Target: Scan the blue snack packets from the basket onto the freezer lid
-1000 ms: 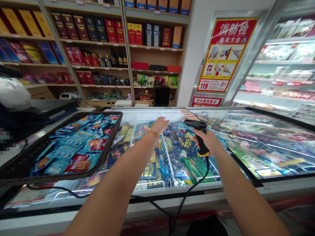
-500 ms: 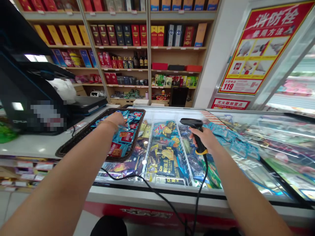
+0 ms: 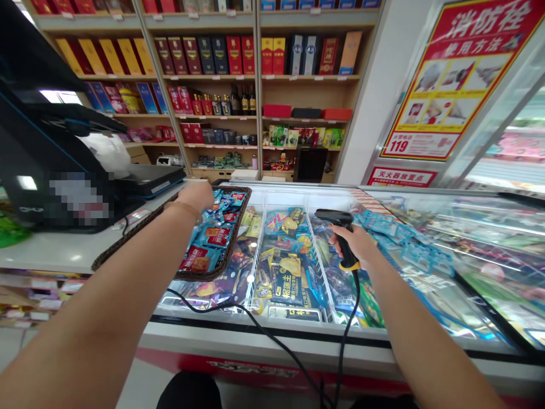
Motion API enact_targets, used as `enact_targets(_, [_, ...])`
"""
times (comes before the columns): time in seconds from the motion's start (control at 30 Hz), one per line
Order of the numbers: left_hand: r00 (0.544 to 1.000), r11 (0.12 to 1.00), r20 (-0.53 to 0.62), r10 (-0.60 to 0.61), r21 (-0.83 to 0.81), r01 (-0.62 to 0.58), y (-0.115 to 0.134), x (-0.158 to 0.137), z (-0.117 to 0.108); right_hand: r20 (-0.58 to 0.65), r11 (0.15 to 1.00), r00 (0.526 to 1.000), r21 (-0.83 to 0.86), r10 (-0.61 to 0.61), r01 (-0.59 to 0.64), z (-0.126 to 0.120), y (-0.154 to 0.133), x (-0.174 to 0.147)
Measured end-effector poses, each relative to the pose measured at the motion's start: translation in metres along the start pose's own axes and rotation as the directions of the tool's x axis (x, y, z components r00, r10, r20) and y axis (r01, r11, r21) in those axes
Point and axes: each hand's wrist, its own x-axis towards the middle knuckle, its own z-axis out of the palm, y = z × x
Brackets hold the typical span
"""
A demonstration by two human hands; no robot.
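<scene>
My right hand (image 3: 357, 243) is wrapped round the grip of a black and yellow barcode scanner (image 3: 334, 216), raised over the glass-topped chest freezer (image 3: 272, 332). A black cable runs down from the scanner's handle. My left hand (image 3: 198, 196), blurred by motion, is above the far part of a dark woven basket (image 3: 233, 250). Its fingers are hidden behind the back of the hand, so any hold cannot be made out. Small blue and red snack packets (image 3: 215, 236) lie in the basket. More light-blue packets (image 3: 419, 253) rest on the freezer's right part.
A dark checkout machine with a scale (image 3: 149, 180) stands on the white counter (image 3: 55, 250) at left. Packaged frozen goods (image 3: 289, 284) fill the wire-divided freezer. Loose black cable (image 3: 255, 324) hangs across its front. Shelves of boxes and bottles (image 3: 213, 102) stand behind.
My left hand has lifted and moved slightly left and away over the basket, uncovering more packets. My right hand stays almost in place with the scanner.
</scene>
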Motion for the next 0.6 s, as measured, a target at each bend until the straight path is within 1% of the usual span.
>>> enact_targets(0.03, [0.999, 1.0, -0.05, -0.01, -0.016, 0.009, 0.011, 0.0, -0.002, -0.008, 1.0, 1.0, 0.011, -0.004, 0.004, -0.002, 0.001, 0.0])
enact_targets(0.07, [0.994, 0.998, -0.103, -0.02, -0.067, 0.013, 0.023, 0.0, -0.004, -0.017, 1.0, 1.0, 0.02, -0.007, 0.008, -0.003, 0.002, 0.001])
enact_targets(0.1, [0.988, 0.987, -0.15, -0.024, -0.159, 0.0, 0.037, 0.0, -0.004, -0.027, 0.999, 1.0, 0.03, -0.015, 0.016, -0.004, 0.003, 0.001])
enact_targets(0.13, [0.983, 0.957, -0.181, -0.03, -0.29, -0.024, 0.052, -0.002, -0.004, -0.033, 0.999, 0.999, 0.036, -0.022, 0.023, -0.005, 0.003, 0.002])
enact_targets(0.17, [0.983, 0.896, -0.177, -0.051, -0.442, -0.034, 0.068, -0.004, -0.001, -0.035, 0.999, 0.999, 0.04, -0.03, 0.032, -0.007, 0.004, 0.002])
enact_targets(0.2, [0.988, 0.798, -0.137, -0.073, -0.602, -0.024, 0.084, -0.006, 0.004, -0.032, 0.998, 0.999, 0.039, -0.038, 0.039, -0.008, 0.004, 0.002])
enact_targets(0.23, [0.994, 0.663, -0.069, -0.09, -0.749, 0.008, 0.101, -0.01, 0.011, -0.026, 0.998, 0.999, 0.036, -0.042, 0.043, -0.009, 0.004, 0.002])
enact_targets(0.27, [0.995, 0.5, 0.025, -0.095, -0.863, 0.069, 0.117, -0.014, 0.02, -0.019, 0.998, 0.999, 0.031, -0.045, 0.045, -0.011, 0.005, 0.003])
enact_targets(0.3, [0.99, 0.331, 0.114, -0.085, -0.934, 0.136, 0.132, -0.019, 0.031, -0.016, 0.999, 0.999, 0.027, -0.047, 0.047, -0.012, 0.005, 0.003])
enact_targets(0.37, [0.966, 0.027, 0.252, -0.049, -0.967, 0.254, 0.158, -0.031, 0.056, -0.01, 0.999, 0.999, 0.021, -0.045, 0.045, -0.014, 0.007, 0.002])
enact_targets(0.4, [0.95, -0.099, 0.31, -0.022, -0.947, 0.307, 0.168, -0.038, 0.069, -0.011, 0.999, 0.999, 0.02, -0.047, 0.047, -0.014, 0.007, 0.002])
enact_targets(0.43, [0.933, -0.207, 0.359, 0.005, -0.913, 0.352, 0.176, -0.045, 0.082, -0.014, 0.998, 0.999, 0.021, -0.051, 0.051, -0.015, 0.008, 0.001])
enact_targets(0.47, [0.916, -0.293, 0.401, 0.03, -0.872, 0.391, 0.182, -0.052, 0.094, -0.019, 0.998, 0.998, 0.021, -0.055, 0.055, -0.015, 0.008, 0.001])
enact_targets(0.5, [0.9, -0.356, 0.433, 0.05, -0.834, 0.421, 0.186, -0.059, 0.105, -0.025, 0.998, 0.998, 0.019, -0.057, 0.058, -0.014, 0.008, 0.0])
enact_targets(0.53, [0.885, -0.394, 0.463, 0.057, -0.804, 0.446, 0.189, -0.064, 0.116, -0.029, 0.998, 0.998, 0.015, -0.056, 0.057, -0.014, 0.008, 0.0])
enact_targets(0.6, [0.856, -0.419, 0.517, 0.022, -0.772, 0.478, 0.191, -0.073, 0.134, -0.024, 0.999, 0.999, 0.005, -0.046, 0.047, -0.013, 0.008, -0.001])
